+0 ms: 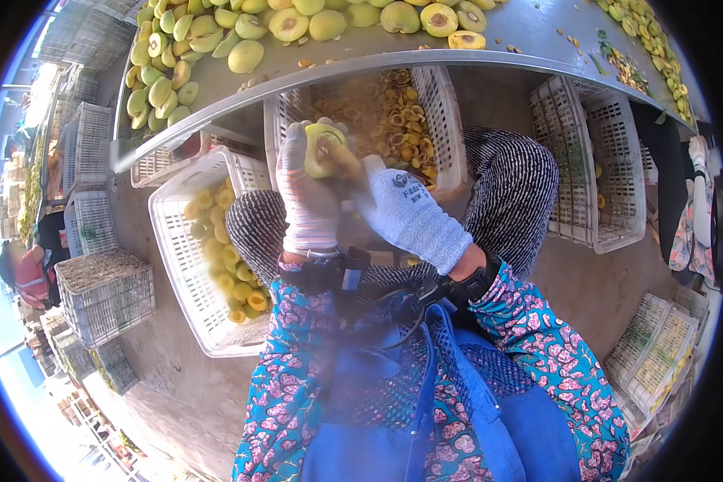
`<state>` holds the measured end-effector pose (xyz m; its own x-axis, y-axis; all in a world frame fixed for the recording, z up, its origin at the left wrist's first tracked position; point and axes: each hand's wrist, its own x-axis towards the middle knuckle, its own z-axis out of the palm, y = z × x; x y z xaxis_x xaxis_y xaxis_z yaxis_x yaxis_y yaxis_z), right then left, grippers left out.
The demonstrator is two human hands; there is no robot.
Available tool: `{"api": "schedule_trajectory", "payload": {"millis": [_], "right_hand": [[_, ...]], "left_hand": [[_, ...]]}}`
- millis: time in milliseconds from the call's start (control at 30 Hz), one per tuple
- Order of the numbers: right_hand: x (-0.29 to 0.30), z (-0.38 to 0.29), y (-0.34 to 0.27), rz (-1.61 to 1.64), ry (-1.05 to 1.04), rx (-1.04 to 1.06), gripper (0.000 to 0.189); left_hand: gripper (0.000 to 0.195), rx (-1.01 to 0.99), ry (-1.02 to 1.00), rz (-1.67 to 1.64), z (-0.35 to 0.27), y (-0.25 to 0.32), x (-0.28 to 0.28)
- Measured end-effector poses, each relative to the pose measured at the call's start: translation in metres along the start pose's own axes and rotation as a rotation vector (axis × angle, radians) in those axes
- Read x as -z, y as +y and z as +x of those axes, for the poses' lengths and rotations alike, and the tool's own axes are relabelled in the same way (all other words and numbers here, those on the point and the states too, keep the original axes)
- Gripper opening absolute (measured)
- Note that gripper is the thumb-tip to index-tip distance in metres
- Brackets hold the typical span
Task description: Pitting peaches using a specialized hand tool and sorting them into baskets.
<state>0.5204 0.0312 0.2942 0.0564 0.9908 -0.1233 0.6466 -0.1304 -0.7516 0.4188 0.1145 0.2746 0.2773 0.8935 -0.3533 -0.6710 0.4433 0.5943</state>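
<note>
My left hand (307,193), in a striped knit glove, holds a halved green fruit (320,150) with its cut side up. My right hand (406,208), in a light blue glove, is closed beside it around something blurred, with a brownish tip against the fruit's hollow; I cannot tell what it is. Both hands are above my lap, in front of a white plastic crate (452,138) of brownish-yellow fruit scraps (400,120). To the left, another white crate (184,265) holds yellow-green fruit halves (235,271). Whole and halved green fruits (247,55) lie on the metal table beyond.
The metal table's raised edge (361,67) runs across beyond my hands. Upright crates (614,175) are at the right, with more stacked crates (105,295) at the left. At the far right, a co-worker's sleeve and gloved hand (697,153) show; another person (33,271) is at the far left.
</note>
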Motion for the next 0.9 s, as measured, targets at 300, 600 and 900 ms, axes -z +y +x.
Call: {"api": "schedule_trajectory", "payload": {"millis": [300,600,900], "right_hand": [[-0.027,-0.023,0.016,0.108,-0.041,0.012,0.034],[-0.030,-0.014,0.017,0.455,-0.265,-0.195,0.045],[-0.064,0.000,0.044,0.280,-0.325,-0.142,0.052]], "left_hand": [[0.026,0.136,0.091,0.483,0.004,0.001,0.034],[0.027,0.141,0.144,0.341,-0.006,0.011,0.026],[0.023,0.058,0.369,0.362,-0.001,-0.005,0.042]]}}
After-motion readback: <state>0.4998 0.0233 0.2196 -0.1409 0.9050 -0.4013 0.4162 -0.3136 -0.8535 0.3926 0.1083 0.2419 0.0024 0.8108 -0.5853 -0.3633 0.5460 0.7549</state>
